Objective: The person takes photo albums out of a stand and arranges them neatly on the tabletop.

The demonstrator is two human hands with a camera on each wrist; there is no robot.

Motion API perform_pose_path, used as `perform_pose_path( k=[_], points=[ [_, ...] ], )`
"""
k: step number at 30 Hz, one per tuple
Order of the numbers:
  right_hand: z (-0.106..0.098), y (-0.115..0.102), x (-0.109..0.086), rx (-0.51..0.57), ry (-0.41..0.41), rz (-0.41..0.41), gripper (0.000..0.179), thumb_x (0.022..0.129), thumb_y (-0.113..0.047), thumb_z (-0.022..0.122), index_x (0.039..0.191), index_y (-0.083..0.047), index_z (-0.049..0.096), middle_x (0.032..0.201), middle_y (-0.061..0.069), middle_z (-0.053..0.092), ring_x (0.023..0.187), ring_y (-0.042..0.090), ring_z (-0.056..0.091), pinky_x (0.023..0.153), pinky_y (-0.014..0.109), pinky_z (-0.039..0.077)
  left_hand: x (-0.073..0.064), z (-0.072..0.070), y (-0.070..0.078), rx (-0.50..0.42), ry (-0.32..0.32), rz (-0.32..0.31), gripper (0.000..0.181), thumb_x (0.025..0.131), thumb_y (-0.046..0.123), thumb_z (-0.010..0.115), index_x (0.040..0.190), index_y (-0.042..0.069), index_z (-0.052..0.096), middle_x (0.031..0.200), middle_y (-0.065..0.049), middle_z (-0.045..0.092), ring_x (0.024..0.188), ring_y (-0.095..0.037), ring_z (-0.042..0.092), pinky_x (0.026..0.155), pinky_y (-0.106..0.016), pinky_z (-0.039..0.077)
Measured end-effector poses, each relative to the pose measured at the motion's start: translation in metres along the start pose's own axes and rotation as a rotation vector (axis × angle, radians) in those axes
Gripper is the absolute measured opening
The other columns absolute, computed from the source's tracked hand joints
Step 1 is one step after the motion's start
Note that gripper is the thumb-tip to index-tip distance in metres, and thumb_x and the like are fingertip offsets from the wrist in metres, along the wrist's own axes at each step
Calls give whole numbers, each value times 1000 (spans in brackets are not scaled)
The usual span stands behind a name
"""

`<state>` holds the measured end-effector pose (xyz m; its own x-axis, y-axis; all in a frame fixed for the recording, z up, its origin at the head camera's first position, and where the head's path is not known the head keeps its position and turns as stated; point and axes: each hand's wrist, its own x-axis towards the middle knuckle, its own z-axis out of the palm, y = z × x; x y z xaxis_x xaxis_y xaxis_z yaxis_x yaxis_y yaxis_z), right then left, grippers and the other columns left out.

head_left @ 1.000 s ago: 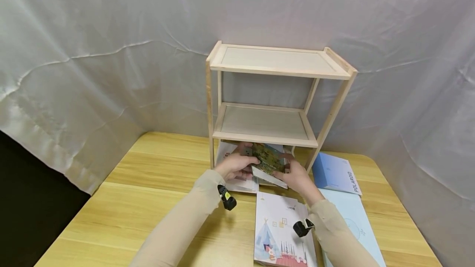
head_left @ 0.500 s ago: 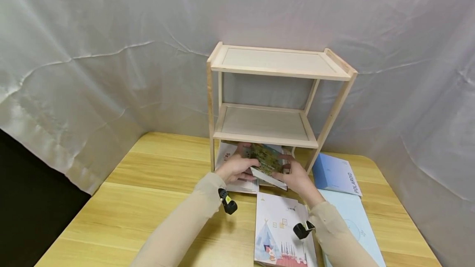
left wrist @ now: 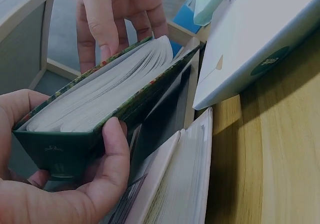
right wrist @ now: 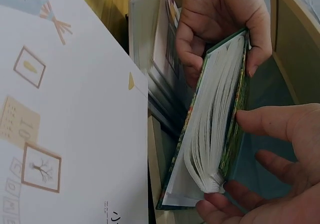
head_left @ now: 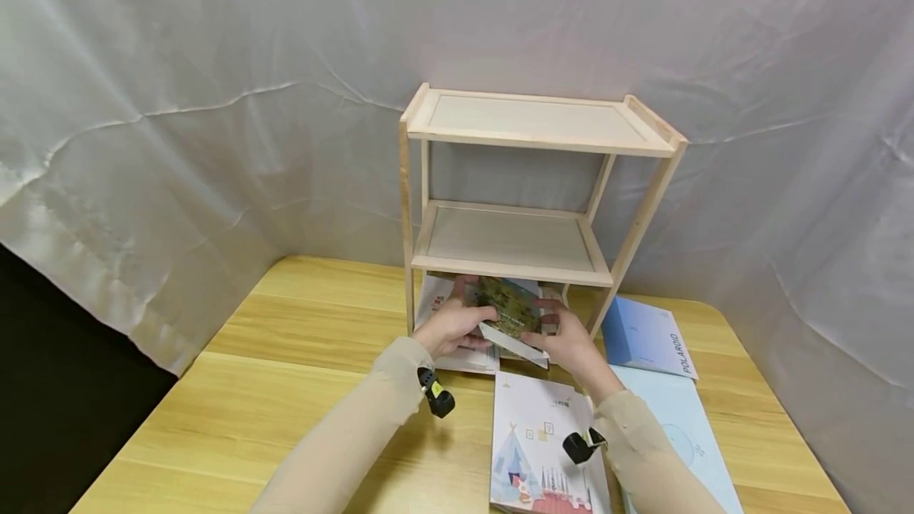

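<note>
The shelf unit's (head_left: 507, 236) middle board hid the rear of its lowest level, and fingers covered parts of the green book (head_left: 508, 304); its small cover and spine lettering could not be read. The left grip (head_left: 450, 324) was curled round the spine; the right grip (head_left: 569, 337) held the opposite side between thumb and fingers. The book was thus between both grips, tilted, at the front of the lowest level. It showed a green patterned cover, a plain dark green spine and loosely fanned white pages. Pale books (head_left: 464, 359) occupied that level, beside and below the left grip; their number was unclear.
</note>
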<state>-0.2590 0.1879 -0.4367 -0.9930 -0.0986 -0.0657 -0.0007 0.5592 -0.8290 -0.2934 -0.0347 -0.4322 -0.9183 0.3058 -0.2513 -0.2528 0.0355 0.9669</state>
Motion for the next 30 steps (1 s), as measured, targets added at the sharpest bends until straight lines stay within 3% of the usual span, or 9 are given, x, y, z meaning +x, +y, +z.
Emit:
perform_pose_path(
  k=[7, 9, 11, 15, 18, 24, 30],
  points=[
    [2, 0, -3, 42, -3, 8, 71, 99, -22, 78, 161, -9, 45, 152, 30, 51, 141, 46, 52, 104, 59, 56, -1, 0, -3, 22, 22, -2, 87, 97, 14, 74, 162, 32, 19, 109, -20, 57, 55, -13, 51, 70, -36, 66],
    [3, 1, -3, 35, 3, 4, 70, 99, -23, 78, 160, -9, 45, 151, 30, 53, 139, 46, 53, 103, 59, 56, -2, 2, -5, 9, 20, 1, 89, 97, 12, 74, 163, 32, 17, 115, -23, 57, 60, -15, 55, 71, -37, 66],
    [5, 1, -3, 33, 2, 0, 69, 99, -23, 78, 159, -9, 46, 150, 29, 53, 139, 45, 53, 103, 59, 55, -2, 3, -6, -17, 12, 7, 92, 97, 9, 74, 163, 31, 15, 132, -30, 52, 70, -19, 63, 76, -41, 68],
    [7, 1, -3, 48, -6, 0, 68, 99, -21, 78, 158, -10, 47, 150, 28, 53, 140, 45, 52, 106, 61, 53, -3, 4, -9, -73, -5, 22, 94, 97, 3, 72, 163, 31, 11, 160, -36, 28, 99, -36, 73, 87, -53, 67],
    [9, 1, -3, 63, -12, 10, 67, 99, -21, 77, 158, -11, 48, 152, 28, 51, 142, 45, 50, 107, 62, 52, -2, 3, -12, -97, -1, 33, 95, 97, 1, 71, 163, 31, 11, 160, -37, 29, 107, -41, 73, 89, -56, 66],
    [9, 4, -2, 64, -21, 15, 67, 101, -22, 75, 159, -9, 46, 155, 30, 49, 144, 46, 49, 106, 62, 54, -3, -2, -17, -124, 20, 62, 94, 96, -3, 70, 163, 31, 13, 157, -35, 33, 106, -39, 72, 88, -57, 66],
    [10, 10, 1, 85, -35, 39, 65, 103, -24, 72, 159, -7, 46, 158, 32, 45, 147, 49, 46, 107, 61, 55, -6, -5, -18, -134, 10, 94, 97, 95, -5, 70, 164, 31, 12, 170, -31, -15, 99, -36, 71, 89, -58, 66]
  ],
)
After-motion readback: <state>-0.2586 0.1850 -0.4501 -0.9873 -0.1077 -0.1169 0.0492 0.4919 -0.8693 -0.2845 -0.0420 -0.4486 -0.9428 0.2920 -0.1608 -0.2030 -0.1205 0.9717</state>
